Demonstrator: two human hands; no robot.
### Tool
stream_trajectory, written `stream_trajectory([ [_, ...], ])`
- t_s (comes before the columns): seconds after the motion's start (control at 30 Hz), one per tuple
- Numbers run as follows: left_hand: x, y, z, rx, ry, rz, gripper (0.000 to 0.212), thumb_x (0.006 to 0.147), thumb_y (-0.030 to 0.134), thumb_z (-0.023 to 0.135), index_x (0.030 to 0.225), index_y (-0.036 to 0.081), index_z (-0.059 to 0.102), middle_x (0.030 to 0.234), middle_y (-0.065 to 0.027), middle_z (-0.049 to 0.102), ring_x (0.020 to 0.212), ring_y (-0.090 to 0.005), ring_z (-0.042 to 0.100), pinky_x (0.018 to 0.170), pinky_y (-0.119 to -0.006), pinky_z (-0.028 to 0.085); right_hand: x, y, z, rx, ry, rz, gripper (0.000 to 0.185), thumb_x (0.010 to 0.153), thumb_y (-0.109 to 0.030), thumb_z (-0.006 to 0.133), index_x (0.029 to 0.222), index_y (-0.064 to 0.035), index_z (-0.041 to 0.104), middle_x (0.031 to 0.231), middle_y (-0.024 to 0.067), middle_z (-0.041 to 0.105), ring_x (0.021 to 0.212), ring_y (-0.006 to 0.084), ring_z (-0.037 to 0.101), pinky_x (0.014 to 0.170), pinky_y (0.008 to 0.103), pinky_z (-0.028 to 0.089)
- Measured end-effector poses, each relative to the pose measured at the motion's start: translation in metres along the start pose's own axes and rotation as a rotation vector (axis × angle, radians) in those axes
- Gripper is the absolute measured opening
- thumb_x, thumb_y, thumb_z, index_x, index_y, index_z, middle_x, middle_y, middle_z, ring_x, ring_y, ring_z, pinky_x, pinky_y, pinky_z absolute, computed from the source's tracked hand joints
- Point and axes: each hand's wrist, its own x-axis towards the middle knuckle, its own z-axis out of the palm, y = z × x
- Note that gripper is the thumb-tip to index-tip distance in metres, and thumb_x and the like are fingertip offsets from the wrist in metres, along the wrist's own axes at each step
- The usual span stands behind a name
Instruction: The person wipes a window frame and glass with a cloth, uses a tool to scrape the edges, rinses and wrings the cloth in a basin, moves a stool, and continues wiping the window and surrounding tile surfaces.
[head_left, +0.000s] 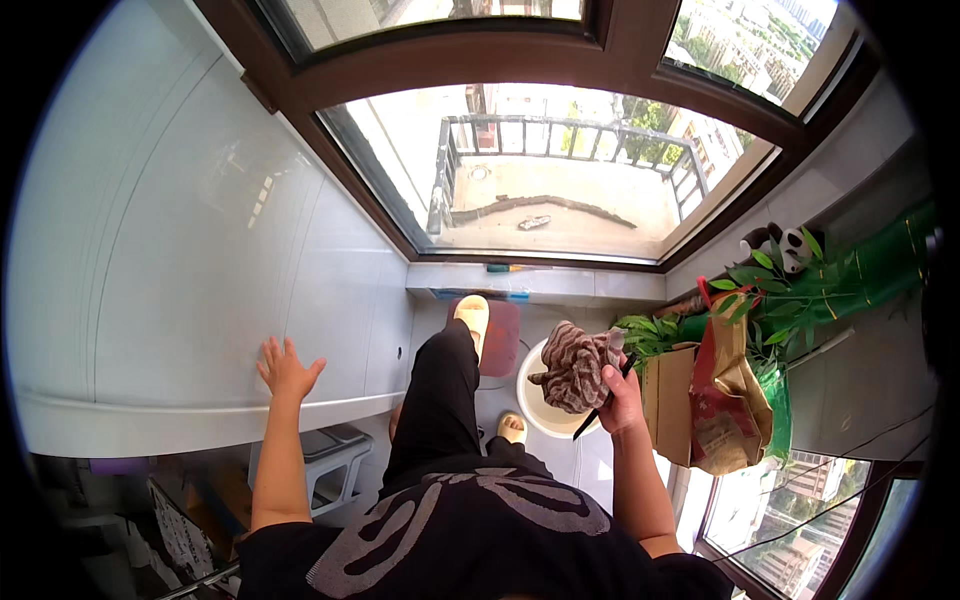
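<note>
My left hand (290, 373) has its fingers spread, against or just in front of the glossy pale wall (202, 300); contact is hard to tell. It holds nothing. In my right hand (623, 397) is a crumpled brown striped cloth (576, 367). A thin black strip-like tool (587, 424) is gripped along with it, partly hidden by the fingers. Below the cloth stands a round white bucket (530, 411), its inside partly covered from view. One of my feet, in a yellow slipper (472, 315), is on a reddish-brown stool top (501, 341); the other slipper (512, 427) is lower down.
A brown-framed window (562, 187) rises ahead, with a railing (570, 139) outside. On its sill (622, 283) lies a green-handled tool (499, 268). At right are a cardboard box (667, 409), a red-and-gold bag (724, 420), artificial bamboo (877, 262) and a panda figure (793, 249). A grey-white plastic stool (334, 465) stands left.
</note>
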Motion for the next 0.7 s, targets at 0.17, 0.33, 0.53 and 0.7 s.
stream_trajectory([
  [0.17, -0.038, 0.105, -0.036, -1.071, -0.476, 0.769, 0.066, 0.081, 0.041, 0.062, 0.125, -0.005, 0.042, 0.13, -0.0194, 0.044, 0.12, -0.0259, 0.044, 0.099, -0.035, 0.034, 0.017, -0.033, 0.08, -0.105, -0.403, 0.075, 0.033, 0.078, -0.008, 0.064, 0.109, -0.0019, 0.055, 0.096, 0.0037, 0.061, 0.086, 0.0137, 0.058, 0.077, 0.0275, 0.047],
  [0.33, -0.067, 0.179, -0.102, -1.641, -0.91, 1.042, 0.067, 0.081, 0.023, 0.067, 0.132, 0.0, 0.031, 0.127, -0.0093, 0.044, 0.117, -0.0188, 0.042, 0.1, -0.034, 0.033, 0.047, -0.042, 0.144, -0.654, -0.758, -0.251, 0.024, 0.085, -0.014, 0.059, 0.105, -0.0004, 0.059, 0.109, 0.008, 0.052, 0.098, 0.0159, 0.049, 0.086, 0.0273, 0.038],
  [0.53, -0.026, 0.199, -0.153, -1.812, -0.619, 0.929, 0.037, 0.085, 0.002, 0.056, 0.12, -0.001, 0.044, 0.111, -0.0074, 0.056, 0.099, -0.0162, 0.055, 0.087, -0.031, 0.045, 0.1, -0.056, 0.193, -1.035, -0.543, -0.781, 0.028, 0.08, -0.02, 0.065, 0.098, 0.0018, 0.06, 0.11, 0.018, 0.055, 0.096, 0.0291, 0.058, 0.081, 0.031, 0.046],
  [0.7, 0.004, 0.213, -0.193, -2.089, -0.373, 0.93, 0.028, 0.086, -0.002, 0.048, 0.114, -0.001, 0.048, 0.11, -0.0105, 0.056, 0.099, -0.021, 0.057, 0.087, -0.036, 0.047, 0.115, -0.092, 0.245, -0.985, -0.359, -1.054, 0.012, 0.078, -0.011, 0.066, 0.087, -0.0033, 0.062, 0.09, 0.0085, 0.061, 0.078, 0.0167, 0.054, 0.065, 0.0265, 0.043],
])
